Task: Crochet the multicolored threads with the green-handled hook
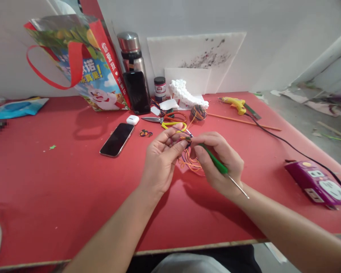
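Observation:
Pinched in my left hand is a small piece of multicoloured crochet work, partly covered by the fingers. A strand of yarn runs over the left fingertips. My right hand is closed round a crochet hook with a green handle, its bare metal end pointing back toward the wrist. The hook's other tip meets the crochet work between both hands. Loose orange and purple yarn strands dangle below. Just beyond the hands lie yellow-and-orange-handled scissors and a ball of multicoloured yarn.
Left of my hands lie a phone, a white earbud case and a small crocheted piece. Behind stand a gift bag, a thermos and an upright phone. Rightward are a yellow glue gun, its cord and a purple power strip.

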Demonstrator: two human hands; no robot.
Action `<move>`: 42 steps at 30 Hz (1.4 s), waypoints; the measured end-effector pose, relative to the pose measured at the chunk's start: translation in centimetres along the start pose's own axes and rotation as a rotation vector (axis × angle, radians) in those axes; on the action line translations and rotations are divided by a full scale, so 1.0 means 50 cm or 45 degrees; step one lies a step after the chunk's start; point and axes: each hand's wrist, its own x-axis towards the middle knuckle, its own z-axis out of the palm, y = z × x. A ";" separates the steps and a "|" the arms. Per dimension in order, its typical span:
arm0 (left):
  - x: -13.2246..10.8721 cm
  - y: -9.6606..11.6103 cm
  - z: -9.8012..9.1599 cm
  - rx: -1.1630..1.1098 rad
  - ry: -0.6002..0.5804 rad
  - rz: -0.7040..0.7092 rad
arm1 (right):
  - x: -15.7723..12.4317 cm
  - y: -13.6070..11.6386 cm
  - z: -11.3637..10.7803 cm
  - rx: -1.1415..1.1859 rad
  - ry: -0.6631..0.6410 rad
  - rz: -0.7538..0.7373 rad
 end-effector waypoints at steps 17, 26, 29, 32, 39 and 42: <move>0.004 0.001 0.000 0.083 0.026 -0.060 | -0.022 0.024 -0.015 -0.067 -0.052 0.058; -0.002 0.005 -0.002 0.118 -0.019 -0.166 | -0.022 0.015 -0.020 0.068 0.002 0.131; -0.003 0.004 -0.005 0.242 -0.008 -0.069 | -0.014 0.010 -0.025 0.069 -0.010 0.163; -0.005 -0.002 -0.005 0.358 0.022 0.042 | -0.010 0.010 -0.029 -0.096 0.030 0.112; -0.009 -0.002 0.003 0.311 -0.009 -0.032 | -0.021 0.014 -0.018 -0.142 0.028 -0.029; -0.010 0.011 0.003 0.305 -0.041 -0.049 | -0.015 0.015 -0.015 0.173 0.094 0.205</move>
